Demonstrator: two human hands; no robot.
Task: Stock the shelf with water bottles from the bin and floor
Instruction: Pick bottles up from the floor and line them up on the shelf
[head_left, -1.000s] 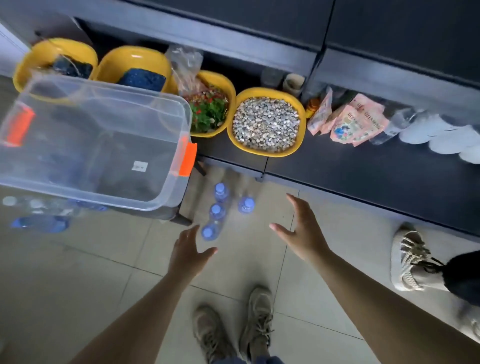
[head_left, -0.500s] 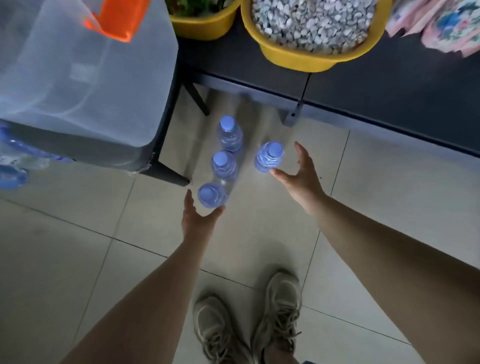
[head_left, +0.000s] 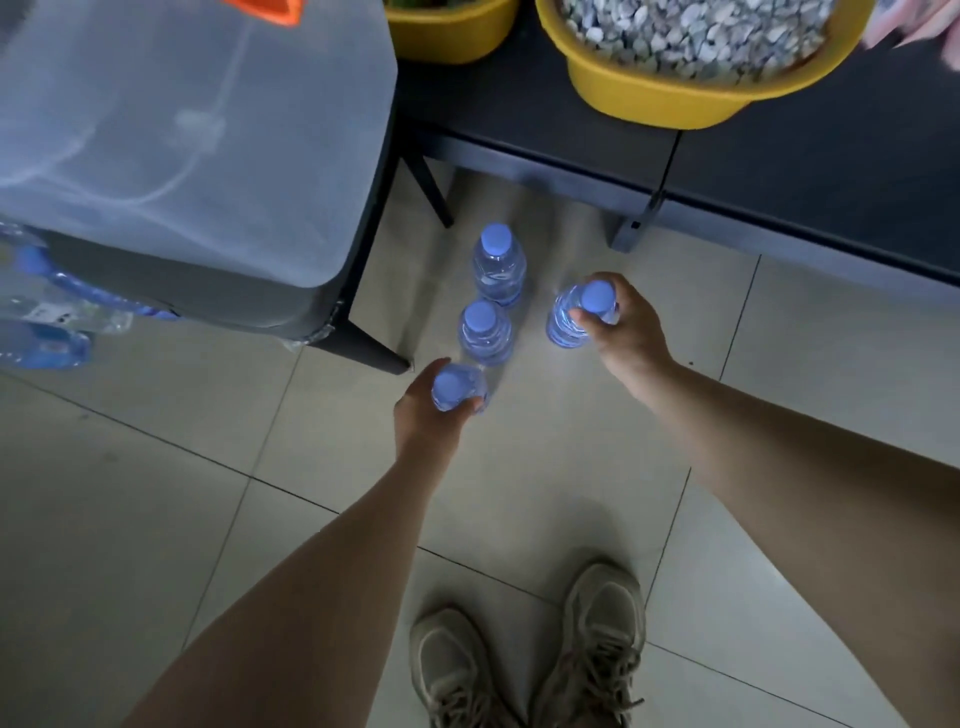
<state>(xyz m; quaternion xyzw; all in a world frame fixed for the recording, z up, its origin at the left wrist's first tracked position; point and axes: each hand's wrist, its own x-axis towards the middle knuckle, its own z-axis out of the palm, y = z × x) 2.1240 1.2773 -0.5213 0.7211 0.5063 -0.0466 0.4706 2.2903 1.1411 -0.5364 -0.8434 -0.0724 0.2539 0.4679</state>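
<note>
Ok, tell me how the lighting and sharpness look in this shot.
Head view: dim and underexposed, the dark shelf nearly black; wide-angle bend at the edges; the translucent plastic bin is hazy; the blue-capped clear water bottles on the floor show slight motion smear.

The picture is dim and bluish, soft throughout. The pale floor tiles (head_left: 519, 467) take the most light; the dark shelf (head_left: 779, 156) above them stays murky. Blue bottle caps (head_left: 496, 240) glow, slightly overexposed. The clear bin (head_left: 182, 130) is hazy with faint reflections. Soft shadows lie beside the shoes (head_left: 602, 649). Wide-angle distortion bends the tile lines near the edges.
</note>
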